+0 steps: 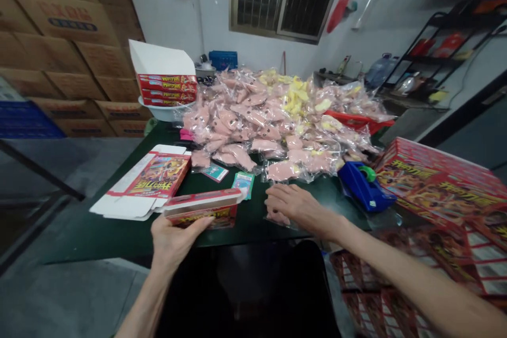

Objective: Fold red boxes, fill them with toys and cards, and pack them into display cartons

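In my left hand [174,240] is a red printed carton [212,216], gripped between thumb and fingers, its long open side facing up. My right hand [293,206] is at the front of the green table, fingers curled over a pink toy in a clear bag [278,216], which the hand partly covers. Flat, unfolded red-and-white cartons [158,174] lie stacked to the left. Just beyond the held carton are small printed cards [243,182] and another card [216,171]. A large heap of bagged pink toys [253,111] fills the back, with yellow pieces [297,95] among them.
A blue tape dispenser [366,190] stands right of my right hand. Red printed cartons [435,179] are stacked at the right. At the back left, filled cartons sit in a white display box [166,82] over a pale basin [162,111]. Brown cardboard boxes [71,53] line the left wall.
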The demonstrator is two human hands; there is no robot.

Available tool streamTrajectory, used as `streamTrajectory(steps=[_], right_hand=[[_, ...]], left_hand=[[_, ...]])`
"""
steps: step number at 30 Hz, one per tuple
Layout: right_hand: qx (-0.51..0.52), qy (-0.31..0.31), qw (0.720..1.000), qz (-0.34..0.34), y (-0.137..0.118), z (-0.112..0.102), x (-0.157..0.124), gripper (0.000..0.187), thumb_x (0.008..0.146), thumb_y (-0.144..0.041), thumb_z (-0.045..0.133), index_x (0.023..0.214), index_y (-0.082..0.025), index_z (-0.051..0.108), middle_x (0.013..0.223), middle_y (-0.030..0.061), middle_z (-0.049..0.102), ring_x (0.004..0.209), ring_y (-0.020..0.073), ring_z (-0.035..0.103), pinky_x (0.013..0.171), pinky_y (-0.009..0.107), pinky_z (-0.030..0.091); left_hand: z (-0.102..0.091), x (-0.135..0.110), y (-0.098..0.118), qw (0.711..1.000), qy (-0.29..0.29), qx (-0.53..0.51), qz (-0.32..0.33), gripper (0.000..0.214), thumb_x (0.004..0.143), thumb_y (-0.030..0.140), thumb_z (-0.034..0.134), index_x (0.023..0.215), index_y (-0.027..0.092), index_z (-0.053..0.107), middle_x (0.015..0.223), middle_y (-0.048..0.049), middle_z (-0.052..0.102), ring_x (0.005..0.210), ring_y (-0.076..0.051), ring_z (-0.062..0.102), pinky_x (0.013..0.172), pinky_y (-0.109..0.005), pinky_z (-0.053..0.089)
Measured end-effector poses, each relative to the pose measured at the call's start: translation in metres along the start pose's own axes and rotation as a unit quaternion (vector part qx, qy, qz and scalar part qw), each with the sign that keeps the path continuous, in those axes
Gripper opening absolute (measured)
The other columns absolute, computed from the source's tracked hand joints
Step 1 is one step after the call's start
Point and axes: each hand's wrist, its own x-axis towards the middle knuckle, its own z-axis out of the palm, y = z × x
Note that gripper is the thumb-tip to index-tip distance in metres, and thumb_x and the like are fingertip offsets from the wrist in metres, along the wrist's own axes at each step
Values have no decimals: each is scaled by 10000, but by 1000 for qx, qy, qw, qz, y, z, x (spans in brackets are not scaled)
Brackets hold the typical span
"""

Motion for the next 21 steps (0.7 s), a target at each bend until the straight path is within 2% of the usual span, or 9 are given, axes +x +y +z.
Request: streamTrajectory(steps=[1,3,6,9,12,14,16,18,21], right_hand=[[-13,-22,999,-32,-1,5,10,240,863,-136,470,1064,-192,588,1094,92,600,1033,211,505,820,333,388],[-29,-53,997,-40,-3,17,25,187,872,-178,492,1019,-183,607,942,86,625,943,216,527,817,352,391],[31,-81,995,40,1,18,29,128,832,-160,532,895,-139,641,888,133,623,951,257,531,831,391,389],[139,-104,980,102,11,-13,14,116,808,-218,573,769,-132,641,866,141,634,872,245,572,740,347,427],[242,-141,957,77,4,-62,-3,227,801,-391,610,783,-166,637,757,37,653,678,156,603,585,244,445],[355,-151,920,65,-15,-88,-5,306,755,-476,647,782,-172,632,701,-4,647,588,119,596,503,203,433],[504,-118,852,73,-35,-102,3,304,724,-465,683,780,-169,640,713,-3,655,586,105,603,489,187,438],[620,-41,777,101,-49,-105,16,239,728,-390,701,822,-173,668,744,3,663,588,92,600,486,177,442],[657,94,725,182,-49,-102,34,229,739,-347,698,898,-183,684,633,-30,622,453,61,522,405,166,411]], left_hand=[[2,-1,4,1000,-18,-18,-2,317,517,396,786,639,136,651,620,-36,687,542,-196,638,552,-319,568],[7,-3,12,998,-50,-45,-10,318,525,375,789,675,134,648,682,-41,699,577,-188,646,566,-295,563],[12,-6,19,995,-72,-65,-35,311,576,370,765,740,134,646,689,-31,689,578,-170,633,528,-251,531],[17,-7,18,994,-51,-78,-50,300,688,429,662,734,134,636,624,-18,651,536,-148,584,483,-227,476],[25,-9,18,995,-18,-87,-46,396,815,489,483,707,132,616,598,-20,611,526,-137,531,475,-227,430],[31,-10,21,995,-6,-88,-38,427,850,491,422,682,136,590,575,-12,571,510,-127,488,462,-229,391],[37,-12,28,996,-2,-82,-21,422,852,481,420,613,152,534,527,9,494,486,-113,432,457,-232,349],[39,-13,36,997,-3,-74,5,425,844,462,433,532,174,434,492,31,393,469,-99,374,462,-236,309],[37,-13,45,997,-14,-61,46,405,836,404,453,510,186,351,506,43,332,473,-88,339,480,-242,275]])
